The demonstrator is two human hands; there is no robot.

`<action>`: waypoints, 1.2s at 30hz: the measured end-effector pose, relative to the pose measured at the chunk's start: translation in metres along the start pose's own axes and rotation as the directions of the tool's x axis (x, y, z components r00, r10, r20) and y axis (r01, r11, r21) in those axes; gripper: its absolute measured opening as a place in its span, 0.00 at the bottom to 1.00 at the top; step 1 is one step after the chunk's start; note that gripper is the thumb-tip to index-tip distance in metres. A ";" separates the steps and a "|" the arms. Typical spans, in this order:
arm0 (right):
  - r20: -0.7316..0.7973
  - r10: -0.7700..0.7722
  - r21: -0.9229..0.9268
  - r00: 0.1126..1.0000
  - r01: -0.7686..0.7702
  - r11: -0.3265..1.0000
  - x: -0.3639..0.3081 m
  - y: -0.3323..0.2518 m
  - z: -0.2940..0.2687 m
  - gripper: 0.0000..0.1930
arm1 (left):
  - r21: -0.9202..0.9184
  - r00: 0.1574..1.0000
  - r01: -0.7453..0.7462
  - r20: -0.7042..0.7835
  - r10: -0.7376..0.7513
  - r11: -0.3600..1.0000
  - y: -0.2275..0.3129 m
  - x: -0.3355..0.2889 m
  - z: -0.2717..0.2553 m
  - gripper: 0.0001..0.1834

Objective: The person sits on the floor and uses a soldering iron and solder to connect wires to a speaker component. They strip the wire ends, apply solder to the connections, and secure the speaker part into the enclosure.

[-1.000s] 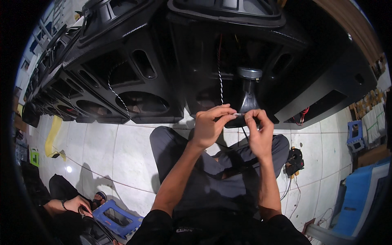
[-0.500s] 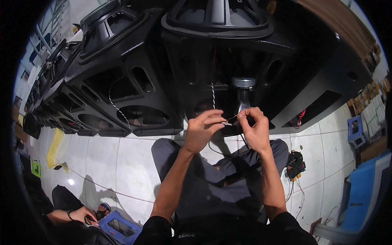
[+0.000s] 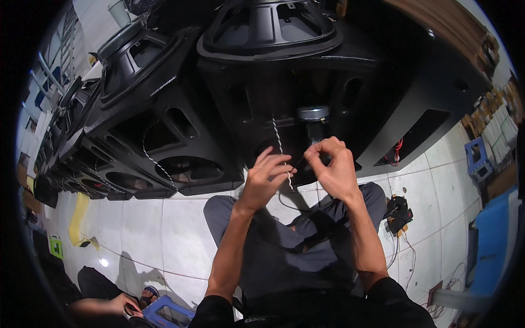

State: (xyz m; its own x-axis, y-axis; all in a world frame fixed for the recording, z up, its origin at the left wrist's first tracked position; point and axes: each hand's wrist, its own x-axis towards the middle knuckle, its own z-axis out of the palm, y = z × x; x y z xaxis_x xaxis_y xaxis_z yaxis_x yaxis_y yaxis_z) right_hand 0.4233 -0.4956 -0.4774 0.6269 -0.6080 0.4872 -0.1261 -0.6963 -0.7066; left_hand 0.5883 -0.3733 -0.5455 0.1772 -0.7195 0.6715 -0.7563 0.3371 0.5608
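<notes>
A twisted black-and-white wire [image 3: 277, 133] hangs down from inside the black speaker cabinet [image 3: 240, 82] in front of me. My left hand [image 3: 264, 179] has thumb and fingertips around this wire near its lower end, and the loose white tip shows just below them. Close by on the right, my right hand [image 3: 334, 168] is pinched, thumb against forefinger; what it holds, if anything, is too dark to make out. Just above that hand stands a horn driver with a round silver magnet [image 3: 313, 113]. A large woofer [image 3: 268, 30] rests face down on top of the cabinet.
More black cabinets [image 3: 128, 136] with woofers line up to the left. Another cabinet with red wires [image 3: 398, 150] is at right. A black tool or reel [image 3: 399, 213] lies on the tiles. At lower left, another person's hand [image 3: 123, 306] is by a blue stool [image 3: 169, 312].
The view has shifted slightly. My hands have moved a little apart, and the twisted wire's end, earlier stretched sideways between them, now points down below my left fingertips.
</notes>
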 end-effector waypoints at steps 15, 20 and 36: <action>-0.019 -0.374 -0.116 0.927 0.369 0.922 0.001 -0.014 0.005 0.04 | 0.149 1.000 0.017 -0.014 -0.015 0.989 0.002 0.008 -0.002 0.14; 0.112 -0.488 -0.141 0.865 0.500 0.854 -0.040 -0.025 0.033 0.11 | 0.221 0.969 0.002 -0.241 0.053 0.975 0.003 0.026 0.001 0.13; -0.009 -0.419 -0.133 0.908 0.414 0.901 -0.021 -0.027 0.013 0.07 | 0.263 0.972 -0.226 -0.003 0.235 0.938 -0.012 0.021 -0.010 0.18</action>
State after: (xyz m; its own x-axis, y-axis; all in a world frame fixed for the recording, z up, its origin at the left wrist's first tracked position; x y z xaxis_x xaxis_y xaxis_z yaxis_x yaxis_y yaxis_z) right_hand 0.4231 -0.4591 -0.4753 0.6152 -0.2641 0.7428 0.0434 -0.9295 -0.3663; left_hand 0.6073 -0.3866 -0.5334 -0.0037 -0.6182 0.7860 -0.9152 0.3188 0.2465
